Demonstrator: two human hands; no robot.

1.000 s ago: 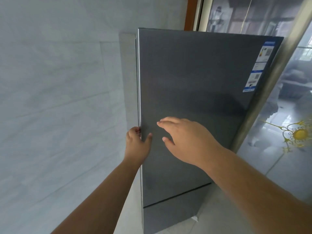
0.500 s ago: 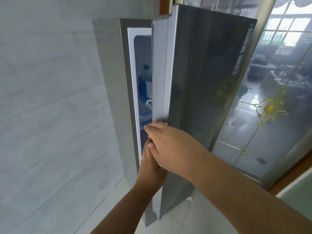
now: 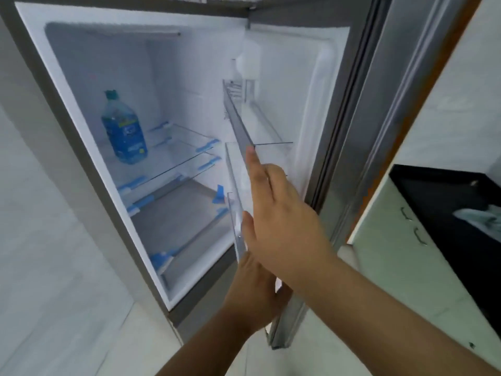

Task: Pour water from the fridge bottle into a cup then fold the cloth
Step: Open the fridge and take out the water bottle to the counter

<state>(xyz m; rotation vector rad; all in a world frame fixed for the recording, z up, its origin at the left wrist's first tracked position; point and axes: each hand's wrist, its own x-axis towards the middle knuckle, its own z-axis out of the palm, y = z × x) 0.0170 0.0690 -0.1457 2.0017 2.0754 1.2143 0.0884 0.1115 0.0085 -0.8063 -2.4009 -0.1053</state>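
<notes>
The fridge (image 3: 89, 218) is standing open, its door (image 3: 336, 131) swung out to the right with the inner racks (image 3: 238, 123) facing the person. The bottle (image 3: 123, 128), blue-labelled with a green cap, is standing upright on the upper glass shelf (image 3: 179, 156), towards the left rear of the compartment and well apart from both hands. The right hand (image 3: 282, 215) is reaching across the door's inner side with fingers straight and spread; its forefinger tip is lying against the end of the upper rack, and nothing is being gripped. The left hand (image 3: 254, 291) is sitting below it at the door's lower inner edge, partly hidden under the right forearm; whether its fingers are curled round the edge cannot be told. To the far right, a crumpled cloth (image 3: 482, 219) is lying on a black counter (image 3: 433, 202) above pale green cabinets (image 3: 393, 256). Pale tiled wall (image 3: 40, 240) is flanking the fridge on the left.
</notes>
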